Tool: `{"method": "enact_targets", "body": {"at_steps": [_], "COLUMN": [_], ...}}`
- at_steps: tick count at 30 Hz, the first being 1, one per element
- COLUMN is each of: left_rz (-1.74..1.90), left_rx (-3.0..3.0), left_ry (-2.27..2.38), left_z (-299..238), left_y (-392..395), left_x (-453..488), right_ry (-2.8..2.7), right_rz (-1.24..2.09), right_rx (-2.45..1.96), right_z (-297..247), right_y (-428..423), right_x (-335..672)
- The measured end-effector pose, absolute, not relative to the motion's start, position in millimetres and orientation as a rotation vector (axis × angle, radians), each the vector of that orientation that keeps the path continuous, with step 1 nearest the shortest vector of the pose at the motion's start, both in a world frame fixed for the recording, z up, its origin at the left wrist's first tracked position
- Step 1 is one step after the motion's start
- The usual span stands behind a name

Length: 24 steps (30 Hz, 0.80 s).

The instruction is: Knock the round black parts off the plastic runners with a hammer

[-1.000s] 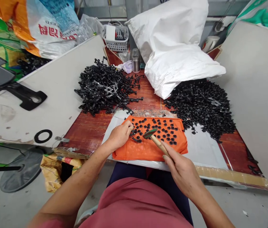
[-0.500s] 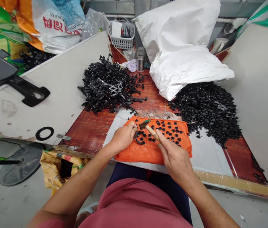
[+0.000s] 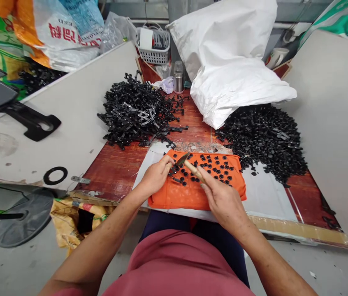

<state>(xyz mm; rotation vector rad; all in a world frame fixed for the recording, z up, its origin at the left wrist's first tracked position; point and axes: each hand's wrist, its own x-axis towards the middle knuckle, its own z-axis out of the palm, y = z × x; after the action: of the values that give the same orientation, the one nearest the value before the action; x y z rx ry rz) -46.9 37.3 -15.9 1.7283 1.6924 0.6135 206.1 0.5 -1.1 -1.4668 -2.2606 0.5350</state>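
My right hand is wrapped round the wooden handle of a small hammer. Its dark head is over the left part of an orange cloth, close to my left fingers. My left hand pinches one end of a black linked plastic strip lying on the cloth; the hammer head partly hides this strip. Several small round black pegs stand in rows across the cloth, right of the hammer.
A heap of black linked parts lies at the back left. Another heap of small black pieces spreads on the right below a white sack. A metal bottle and grey basket stand behind. White boards flank the table.
The hammer head has moved slightly left and down toward my left fingers. My left hand keeps its pinch by the strip. The whole view has shifted a little.
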Motion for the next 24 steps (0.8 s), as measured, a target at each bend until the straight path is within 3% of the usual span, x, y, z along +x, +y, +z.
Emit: {"method": "enact_targets", "body": {"at_steps": [5, 10, 17, 20, 24], "left_rz": [0.89, 0.861, 0.761, 0.614, 0.475], "left_rx": [1.405, 1.285, 2.096, 2.251, 2.161], "left_ry": [1.386, 1.27, 1.753, 1.525, 1.447], "left_z": [-10.4, -7.4, 13.1, 15.2, 7.8], "left_y": [14.8, -16.1, -47.4, -52.2, -47.4], "left_x": [-44.7, -29.0, -38.7, -31.8, -22.7], "right_ry": [-1.948, -1.81, -1.603, -1.531, -1.531], "right_rz": [0.89, 1.152, 1.493, 1.635, 1.507], "right_rx": [-1.315, -1.213, -1.201, -1.108, -1.133], "right_z": [6.8, 7.0, 4.3, 5.7, 3.0], "right_y": [-7.1, -10.6, -12.5, -16.2, -21.3], "right_x": [200.0, 174.6, 177.3, 176.1, 178.6]}}
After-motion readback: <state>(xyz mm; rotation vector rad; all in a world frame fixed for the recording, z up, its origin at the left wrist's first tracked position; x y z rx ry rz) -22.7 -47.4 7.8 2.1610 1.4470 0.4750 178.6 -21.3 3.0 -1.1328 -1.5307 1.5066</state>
